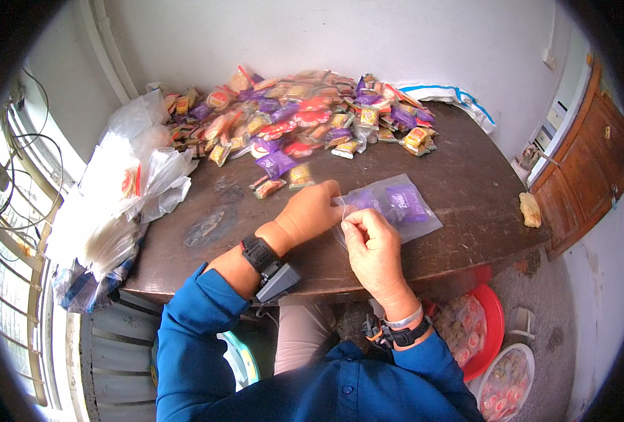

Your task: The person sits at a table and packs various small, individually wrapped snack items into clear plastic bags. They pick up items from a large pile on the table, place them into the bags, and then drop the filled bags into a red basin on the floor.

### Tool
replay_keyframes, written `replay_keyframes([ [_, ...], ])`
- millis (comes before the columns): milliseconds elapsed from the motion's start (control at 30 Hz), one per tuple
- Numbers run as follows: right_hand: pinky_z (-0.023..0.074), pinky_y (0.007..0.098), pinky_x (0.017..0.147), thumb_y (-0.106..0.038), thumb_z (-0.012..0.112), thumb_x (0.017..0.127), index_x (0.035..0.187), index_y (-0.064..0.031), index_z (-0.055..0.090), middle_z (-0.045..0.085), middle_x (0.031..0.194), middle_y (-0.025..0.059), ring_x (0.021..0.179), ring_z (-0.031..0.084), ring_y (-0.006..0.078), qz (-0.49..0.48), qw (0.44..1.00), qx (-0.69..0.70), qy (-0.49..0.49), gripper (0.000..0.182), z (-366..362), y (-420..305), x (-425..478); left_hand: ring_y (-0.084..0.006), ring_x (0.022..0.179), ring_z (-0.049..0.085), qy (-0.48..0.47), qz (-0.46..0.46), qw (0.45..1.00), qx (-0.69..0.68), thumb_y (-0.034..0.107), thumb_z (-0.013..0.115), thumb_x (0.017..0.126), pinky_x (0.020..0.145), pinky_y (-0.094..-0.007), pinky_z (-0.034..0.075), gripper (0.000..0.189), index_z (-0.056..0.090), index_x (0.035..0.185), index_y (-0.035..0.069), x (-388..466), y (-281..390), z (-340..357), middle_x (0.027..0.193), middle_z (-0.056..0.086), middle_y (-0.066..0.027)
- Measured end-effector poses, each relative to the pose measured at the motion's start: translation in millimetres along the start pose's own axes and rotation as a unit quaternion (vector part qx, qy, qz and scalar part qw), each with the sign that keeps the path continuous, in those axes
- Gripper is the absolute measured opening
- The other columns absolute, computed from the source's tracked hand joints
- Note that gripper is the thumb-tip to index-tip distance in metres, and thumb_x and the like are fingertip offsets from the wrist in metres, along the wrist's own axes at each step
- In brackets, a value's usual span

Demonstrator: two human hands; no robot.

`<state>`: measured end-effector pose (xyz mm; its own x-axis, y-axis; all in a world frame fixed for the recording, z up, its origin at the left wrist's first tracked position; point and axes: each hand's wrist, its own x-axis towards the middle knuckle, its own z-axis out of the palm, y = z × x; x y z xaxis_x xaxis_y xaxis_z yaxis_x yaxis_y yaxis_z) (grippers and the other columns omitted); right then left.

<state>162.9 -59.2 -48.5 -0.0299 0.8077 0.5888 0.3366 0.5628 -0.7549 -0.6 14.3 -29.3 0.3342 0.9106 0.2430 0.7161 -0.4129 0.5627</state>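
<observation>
A clear plastic bag lies on the dark wooden table, with purple wrapped snack packets inside. At the bag's left end, my left hand reaches to its opening, the fingertips partly hidden at the edge. My right hand pinches the rim of the same opening between thumb and forefinger. Just beyond my left hand lie a loose yellow packet, a reddish-brown packet and a purple packet. Behind them spreads a large heap of mixed wrapped snacks against the wall.
Clear plastic bags are piled at the table's left edge. A white sack with a blue stripe lies behind the heap. On the floor at right stand a red basin and a white bucket, both holding packed bags. A wooden door is beyond.
</observation>
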Motion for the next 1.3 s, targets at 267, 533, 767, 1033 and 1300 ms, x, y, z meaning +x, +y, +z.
replay_keyframes([
  [267,0.0520,0.0476,0.071,-0.008,0.069,0.087,0.092,-0.0038,0.058,0.064,0.088,0.0167,0.081,0.064,0.0413,0.002,0.997,-0.072,-0.009,0.014,0.2,-6.3,-1.7,-0.0419,0.086,0.068,-0.008,0.011,0.995,0.102,0.039,0.066,0.087,0.075,-0.0489,0.055,0.032,0.073,0.092,0.008,-1.7,8.8,1.0,0.086,0.071,-0.0202],
  [533,0.0478,0.0526,0.073,-0.001,0.066,0.075,0.092,-0.0037,0.053,0.058,0.091,0.0183,0.085,0.059,0.0423,-0.040,0.973,-0.227,0.005,0.021,-0.7,-9.0,-6.1,-0.0422,0.082,0.068,-0.086,0.058,0.991,0.089,0.033,0.063,0.084,0.075,-0.0481,0.054,0.030,0.073,0.082,0.005,-6.1,9.3,-13.4,0.082,0.069,-0.0220],
  [767,0.0493,0.0465,0.076,0.009,0.060,0.078,0.093,-0.0036,0.056,0.060,0.087,0.0157,0.085,0.061,0.0370,-0.103,0.958,-0.261,-0.063,0.020,-51.0,-20.8,-9.3,-0.0131,0.063,0.058,-0.329,0.041,0.939,-0.094,0.033,0.069,0.093,0.059,-0.0323,0.048,0.032,0.071,0.083,0.002,-15.8,9.3,-34.7,0.069,0.065,-0.0056],
  [1033,0.0458,0.0443,0.076,0.011,0.057,0.074,0.086,-0.0073,0.062,0.063,0.086,0.0109,0.089,0.060,0.0345,-0.106,0.941,-0.300,-0.115,0.023,-122.4,-6.1,-12.1,-0.0161,0.090,0.064,-0.167,0.112,0.946,-0.253,0.023,0.074,0.093,0.086,-0.0315,0.052,0.023,0.068,0.105,0.004,-14.2,14.4,-25.9,0.095,0.069,-0.0028],
  [1300,0.0468,0.0500,0.098,-0.017,0.067,0.092,0.127,0.0033,0.055,0.061,0.124,0.0264,0.114,0.060,0.0428,-0.048,0.955,-0.293,-0.005,0.043,-87.7,-11.7,-7.0,-0.0324,0.101,0.065,-0.253,0.186,0.939,-0.139,0.016,0.074,0.088,0.094,-0.0418,0.049,0.019,0.072,0.104,0.006,-23.7,36.8,-13.8,0.100,0.070,-0.0130],
])
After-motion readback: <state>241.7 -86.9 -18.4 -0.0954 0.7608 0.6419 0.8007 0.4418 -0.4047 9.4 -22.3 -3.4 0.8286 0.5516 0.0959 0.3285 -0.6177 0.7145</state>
